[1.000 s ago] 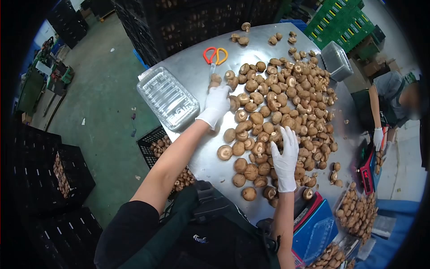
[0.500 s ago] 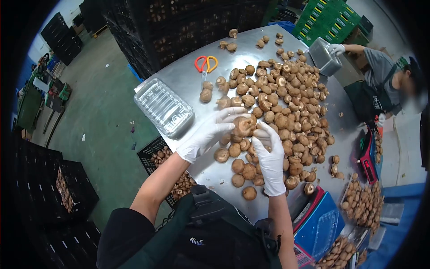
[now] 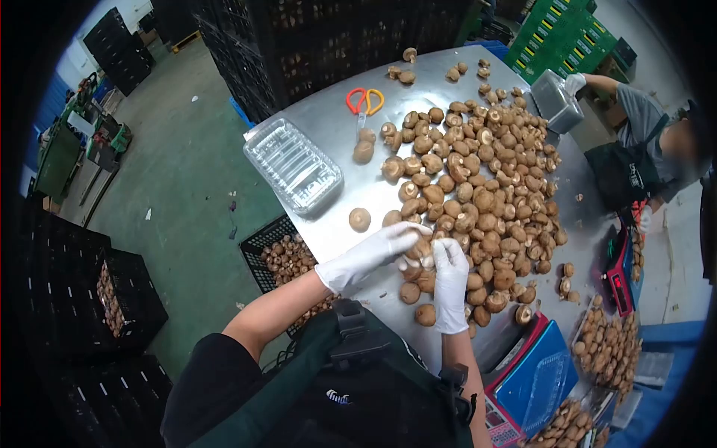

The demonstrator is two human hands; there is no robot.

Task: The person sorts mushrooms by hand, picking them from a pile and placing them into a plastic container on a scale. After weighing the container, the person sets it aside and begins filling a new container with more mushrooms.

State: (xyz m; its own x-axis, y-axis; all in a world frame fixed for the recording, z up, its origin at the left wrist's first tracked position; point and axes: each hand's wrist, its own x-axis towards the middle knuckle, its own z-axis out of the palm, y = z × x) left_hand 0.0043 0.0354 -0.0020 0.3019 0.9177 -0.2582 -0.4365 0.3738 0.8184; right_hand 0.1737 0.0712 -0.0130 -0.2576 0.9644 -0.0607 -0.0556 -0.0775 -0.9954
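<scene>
Both my hands wear white gloves and meet over the near edge of a large heap of brown shiitake mushrooms point(image 3: 515, 201). My left hand point(image 3: 381, 255) is closed around a mushroom point(image 3: 420, 245), its fingers laid over the cap. From the other side, my right hand point(image 3: 450, 280) pinches at the same mushroom with thumb and fingers bent; its fingertips are partly hidden. One loose mushroom point(image 3: 359, 219) lies on the metal table point(image 3: 328, 101) beyond my left wrist. A few more mushrooms point(image 3: 425, 314) lie just below my hands.
A clear plastic tray point(image 3: 293, 166) sits at the table's left edge, near scissors point(image 3: 364, 104) with red and orange handles. Below is a black crate point(image 3: 258, 257) of mushrooms. A blue-topped scale point(image 3: 534, 381) stands at right. A co-worker's gloved hand point(image 3: 574, 83) holds another tray point(image 3: 556, 102).
My hands have come down and nearer my body, with a mushroom between them. A single mushroom now lies apart, left of the heap. The whole view has shifted slightly.
</scene>
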